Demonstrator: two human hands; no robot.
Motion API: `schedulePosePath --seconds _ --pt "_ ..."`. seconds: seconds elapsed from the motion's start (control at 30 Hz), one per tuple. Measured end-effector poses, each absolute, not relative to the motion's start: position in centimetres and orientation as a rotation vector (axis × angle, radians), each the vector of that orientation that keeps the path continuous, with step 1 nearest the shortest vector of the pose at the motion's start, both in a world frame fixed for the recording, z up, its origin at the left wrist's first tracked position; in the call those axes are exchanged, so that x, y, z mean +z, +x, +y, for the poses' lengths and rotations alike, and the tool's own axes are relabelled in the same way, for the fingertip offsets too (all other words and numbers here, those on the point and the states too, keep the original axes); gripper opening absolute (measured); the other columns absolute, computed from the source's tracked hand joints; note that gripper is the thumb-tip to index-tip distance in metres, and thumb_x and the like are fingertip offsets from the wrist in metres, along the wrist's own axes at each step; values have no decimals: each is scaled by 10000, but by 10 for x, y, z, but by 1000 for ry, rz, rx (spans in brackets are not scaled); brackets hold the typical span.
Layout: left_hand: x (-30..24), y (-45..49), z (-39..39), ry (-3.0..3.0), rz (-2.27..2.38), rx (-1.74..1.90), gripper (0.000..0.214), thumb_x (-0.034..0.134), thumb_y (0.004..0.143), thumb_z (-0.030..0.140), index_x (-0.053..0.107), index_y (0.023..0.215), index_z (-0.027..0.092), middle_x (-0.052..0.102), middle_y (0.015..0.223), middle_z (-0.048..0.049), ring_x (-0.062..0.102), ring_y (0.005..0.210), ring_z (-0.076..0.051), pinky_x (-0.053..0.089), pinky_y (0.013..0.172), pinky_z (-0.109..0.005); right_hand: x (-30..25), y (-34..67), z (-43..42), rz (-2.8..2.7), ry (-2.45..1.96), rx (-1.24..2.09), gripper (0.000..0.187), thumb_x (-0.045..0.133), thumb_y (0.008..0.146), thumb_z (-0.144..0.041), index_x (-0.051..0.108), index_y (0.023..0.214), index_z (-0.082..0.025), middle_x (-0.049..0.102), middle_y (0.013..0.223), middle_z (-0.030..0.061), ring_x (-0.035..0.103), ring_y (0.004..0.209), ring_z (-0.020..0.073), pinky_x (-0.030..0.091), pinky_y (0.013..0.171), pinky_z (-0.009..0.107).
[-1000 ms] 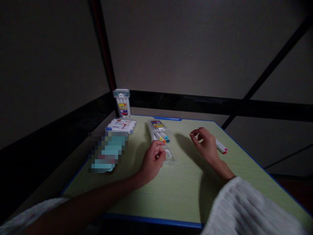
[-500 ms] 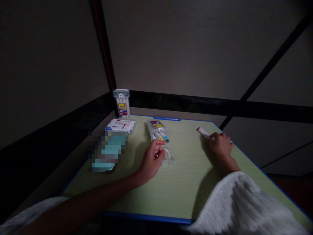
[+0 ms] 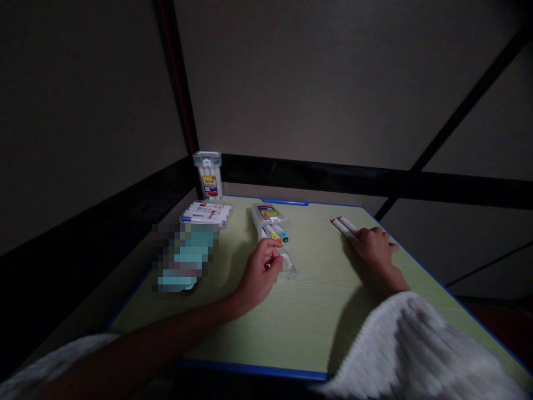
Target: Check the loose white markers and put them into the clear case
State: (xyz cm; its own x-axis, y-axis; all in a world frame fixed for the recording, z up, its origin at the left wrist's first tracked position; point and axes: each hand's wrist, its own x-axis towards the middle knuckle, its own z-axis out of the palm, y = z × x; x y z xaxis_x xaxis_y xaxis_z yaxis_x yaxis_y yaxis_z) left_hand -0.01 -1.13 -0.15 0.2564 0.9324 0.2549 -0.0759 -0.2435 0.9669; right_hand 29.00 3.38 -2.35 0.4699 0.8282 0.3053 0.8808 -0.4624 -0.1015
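Note:
My right hand (image 3: 375,250) has its fingers closed on white markers (image 3: 345,225) at the right side of the table. Two markers show side by side, red at their far ends; the palm hides their near ends. In the middle lies a clear plastic marker case (image 3: 266,211), its open end towards me. Several markers (image 3: 278,232) with yellow, orange and teal ends show inside. My left hand (image 3: 260,272) is curled at that opening, its thumb and fingers closed at the left edge of the clear lid (image 3: 290,266). The exact contact is partly hidden.
A second marker case (image 3: 211,178) stands upright at the back left. Before it lies a flat pack of white markers (image 3: 205,213), then a blurred-out phone-like thing (image 3: 189,258). The pale green table (image 3: 266,339) has a blue edge; dark-framed walls rise behind and left.
The markers in my right hand have turned and spread slightly, so two now show side by side. My left hand and the case have hardly moved.

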Motion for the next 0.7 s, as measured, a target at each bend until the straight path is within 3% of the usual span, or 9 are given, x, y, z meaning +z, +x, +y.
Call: schedulePosePath --seconds 0.37,0.57,0.7 --pt "1 0 -13 1479 841 1188 119 462 732 137 445 844 177 432 567 72 392 453 -49 313 447 -166 -24 274 40 -1742 -2318 -313 290 426 817 -332 610 927 -137 523 1039 167 472 969 306 370 723 436" --pt "1 0 -11 1488 837 1187 121 466 736 151 444 851 180 438 571 73 398 450 -51 314 459 -173 -14 264 35 -1641 -2062 -153 313 368 850 -339 493 1034 -118 598 807 115 515 614 196 325 523 294" --pt "1 0 -10 1493 838 1193 115 453 737 142 439 846 177 431 575 71 388 444 -49 312 462 -178 -8 257 35 -1522 -1676 11 261 456 806 -374 497 936 -152 560 709 43 459 535 145 317 487 261"
